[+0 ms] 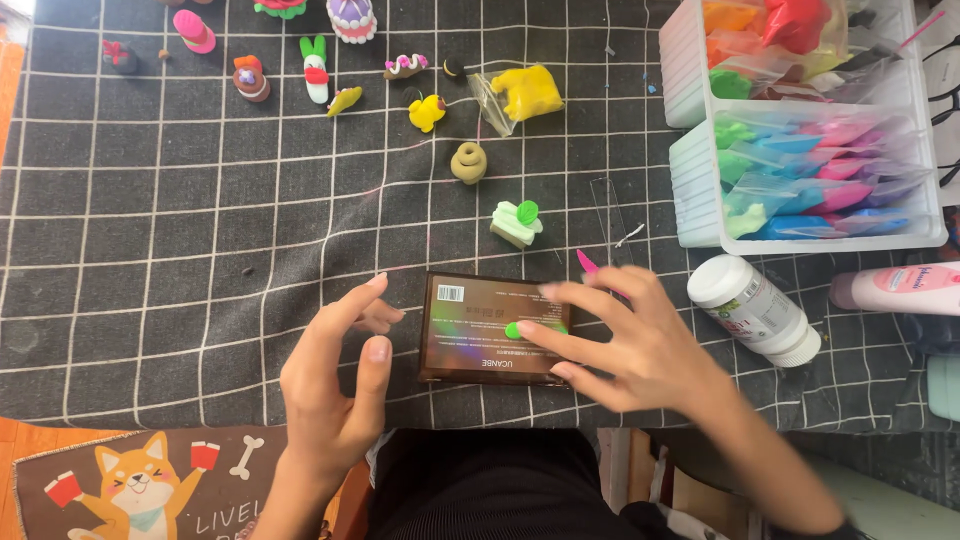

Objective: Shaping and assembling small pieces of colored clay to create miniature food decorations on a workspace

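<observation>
Both hands open, no grip on anything: left hand (335, 385) hovered beside the brown box (493, 328) on the table (150, 250); right hand (625, 345) spread over it, fingertips (527, 328) touching a small green clay piece (518, 329) on the lid. Step looked like flattening. Next seemingly called for light, even pressure, box steadied.

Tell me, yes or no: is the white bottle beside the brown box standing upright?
No. The white bottle lies on its side on the checked cloth, to the right of the brown box.
</observation>
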